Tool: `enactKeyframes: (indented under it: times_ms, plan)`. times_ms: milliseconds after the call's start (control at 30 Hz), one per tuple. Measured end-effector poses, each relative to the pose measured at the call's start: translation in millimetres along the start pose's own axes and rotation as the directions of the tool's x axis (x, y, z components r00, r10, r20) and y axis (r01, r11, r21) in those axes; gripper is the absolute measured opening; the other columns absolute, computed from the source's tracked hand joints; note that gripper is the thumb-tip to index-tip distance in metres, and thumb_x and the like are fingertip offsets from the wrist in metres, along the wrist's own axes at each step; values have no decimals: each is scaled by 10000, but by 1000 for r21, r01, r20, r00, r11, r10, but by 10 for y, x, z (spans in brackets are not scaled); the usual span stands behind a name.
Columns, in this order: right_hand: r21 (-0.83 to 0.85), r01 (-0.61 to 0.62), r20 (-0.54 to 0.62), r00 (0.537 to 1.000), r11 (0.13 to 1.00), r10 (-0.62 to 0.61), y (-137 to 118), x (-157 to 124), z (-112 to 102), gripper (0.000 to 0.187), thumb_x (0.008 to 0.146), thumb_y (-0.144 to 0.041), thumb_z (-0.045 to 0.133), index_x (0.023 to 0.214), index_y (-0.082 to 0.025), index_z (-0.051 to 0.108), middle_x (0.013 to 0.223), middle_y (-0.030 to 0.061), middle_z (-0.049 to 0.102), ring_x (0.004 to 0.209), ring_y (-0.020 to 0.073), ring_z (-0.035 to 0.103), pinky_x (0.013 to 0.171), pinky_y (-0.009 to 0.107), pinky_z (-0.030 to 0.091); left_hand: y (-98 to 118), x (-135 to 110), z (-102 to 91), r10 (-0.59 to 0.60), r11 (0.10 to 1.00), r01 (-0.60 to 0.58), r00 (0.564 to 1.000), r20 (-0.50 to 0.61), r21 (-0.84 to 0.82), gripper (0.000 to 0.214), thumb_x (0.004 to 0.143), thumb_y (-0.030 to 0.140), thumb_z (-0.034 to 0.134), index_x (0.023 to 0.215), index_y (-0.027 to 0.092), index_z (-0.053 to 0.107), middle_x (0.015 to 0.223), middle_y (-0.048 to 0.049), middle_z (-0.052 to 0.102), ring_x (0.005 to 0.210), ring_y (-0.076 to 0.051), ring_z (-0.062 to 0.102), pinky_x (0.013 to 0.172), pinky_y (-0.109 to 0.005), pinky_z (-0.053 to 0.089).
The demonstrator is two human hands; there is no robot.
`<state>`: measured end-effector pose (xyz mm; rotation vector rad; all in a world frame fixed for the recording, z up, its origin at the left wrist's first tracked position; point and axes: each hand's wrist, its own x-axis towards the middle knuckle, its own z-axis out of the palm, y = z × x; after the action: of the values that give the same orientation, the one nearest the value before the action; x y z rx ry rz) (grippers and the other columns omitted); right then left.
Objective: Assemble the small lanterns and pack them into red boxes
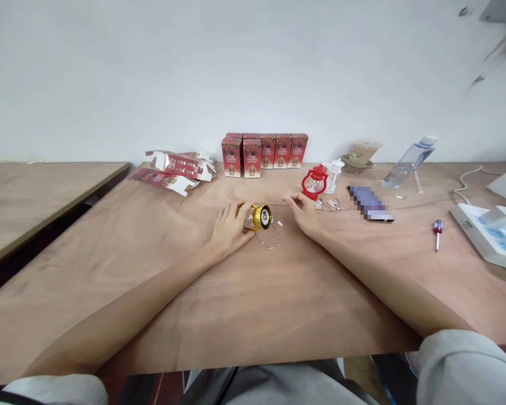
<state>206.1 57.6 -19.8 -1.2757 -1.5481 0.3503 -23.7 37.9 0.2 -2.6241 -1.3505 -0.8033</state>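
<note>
My left hand (231, 226) is wrapped round a small gold lantern (262, 217) lying on its side, its round base turned towards me with parts showing inside. Between the thumb and fingertips of my right hand (302, 212) is a tiny shiny metallic piece (283, 199), too small to name. A bent wire handle (271, 246) lies on the table just in front of the lantern, with a small white scrap (280, 223) beside it. Behind my right hand stand a red lantern (314, 183) and white lanterns (333, 175). More wire handles (329, 205) lie near them.
Several red printed boxes (252, 158) stand by the wall, with opened boxes (177, 171) piled to their left. At right are a phone (371, 203), a drink cup (362, 154), a tilted water bottle (411, 162), a screwdriver (437, 233) and a power strip (484, 233) with its cable.
</note>
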Motion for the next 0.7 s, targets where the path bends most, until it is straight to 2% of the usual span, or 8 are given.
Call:
enactKeyframes:
  times_ms: [67, 167, 300, 467, 700]
  plan:
    - [333, -119, -59, 987, 935, 147, -179, -134, 99, 324, 826, -500, 555, 808, -183, 620, 717, 0, 613, 675, 141, 532, 692, 288, 454, 12, 2, -16, -20, 1000, 20, 1000, -1, 13, 657, 716, 242, 630, 1326, 189, 392, 1273, -133, 503, 1184, -310, 498, 955, -437, 447]
    - [513, -222, 36, 971, 829, 238, -432, -309, 240, 356, 734, -549, 635, 718, -194, 607, 623, -26, 562, 617, 124, 502, 653, 275, 446, 30, 5, -32, -63, 997, 63, 998, -5, 39, 636, 721, 247, 625, 1315, 188, 407, 1255, -136, 515, 1165, -315, 507, 952, -447, 446]
    - [548, -265, 92, 962, 793, 258, -594, -400, 341, 362, 676, -549, 675, 696, -194, 609, 662, -7, 610, 684, 142, 551, 704, 291, 465, 47, 6, -40, -78, 996, 78, 997, 1, 52, 628, 712, 236, 617, 1306, 195, 420, 1253, -132, 524, 1152, -313, 511, 945, -449, 447]
    - [527, -280, 71, 955, 803, 286, -600, -412, 374, 316, 698, -496, 669, 739, -184, 633, 736, 19, 660, 721, 150, 578, 719, 294, 471, 49, -1, -38, -67, 994, 66, 998, 3, 81, 641, 719, 251, 614, 1323, 187, 409, 1265, -126, 526, 1161, -307, 507, 955, -429, 438]
    - [513, -292, 65, 951, 808, 302, -602, -413, 392, 342, 665, -512, 699, 705, -183, 613, 695, 19, 636, 669, 144, 550, 656, 287, 451, 25, -7, -18, -40, 995, 43, 999, -35, 93, 646, 719, 244, 633, 1325, 190, 413, 1237, -140, 540, 1142, -324, 519, 942, -453, 437]
